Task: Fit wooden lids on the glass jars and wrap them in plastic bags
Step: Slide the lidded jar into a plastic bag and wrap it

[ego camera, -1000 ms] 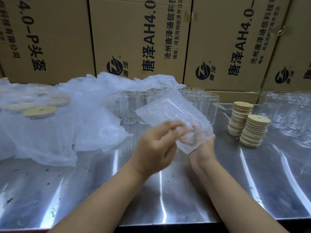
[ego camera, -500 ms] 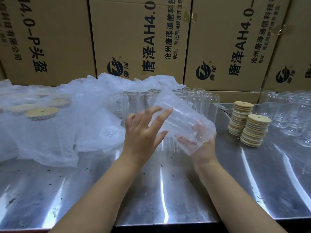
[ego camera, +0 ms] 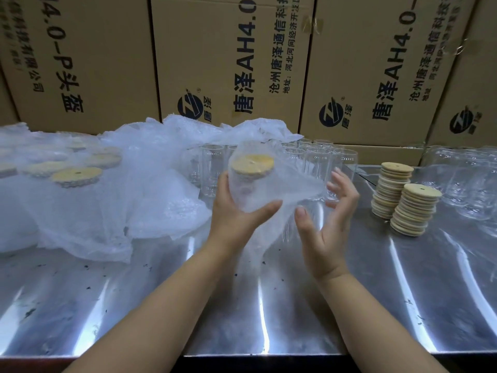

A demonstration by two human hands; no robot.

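**Lidded jar in bag, held up in the left hand**

The jar [ego camera: 246,192] is off the table, tilted with its top toward us. It is held mid-air in front of the rows of bare jars [ego camera: 318,162]. The wooden lid [ego camera: 252,164] sits on its mouth, and the thin plastic bag [ego camera: 293,184] covers both.

The left hand [ego camera: 232,220] grips the jar's lower body through the bag. Its thumb lies across the near side. Its fingers curl round the far side, mostly hidden.

The right hand [ego camera: 324,219] holds nothing, palm turned to the bag and fingers spread and nearly straight. The bag's loose tail reaches toward it; we cannot tell if they touch.

Handling, as we judge it:
- The glass is stiff, breakable and fairly heavy for one hand.
- The film over the glass is slippery, so we would grip round the body, not the tail.
- We cannot see whether the lid is pushed fully in, so we would not lift by it.
- The bag is soft and light, so pinching the loose tail and folding it against the glass looks best.

Further out:
- Two stacks of spare lids [ego camera: 395,193] stand to the right on the metal table [ego camera: 242,305].
- Crumpled plastic sheeting [ego camera: 150,205] lies to the left, with wrapped lidded jars [ego camera: 76,175] beyond it.
- Cardboard boxes [ego camera: 228,63] stand behind.
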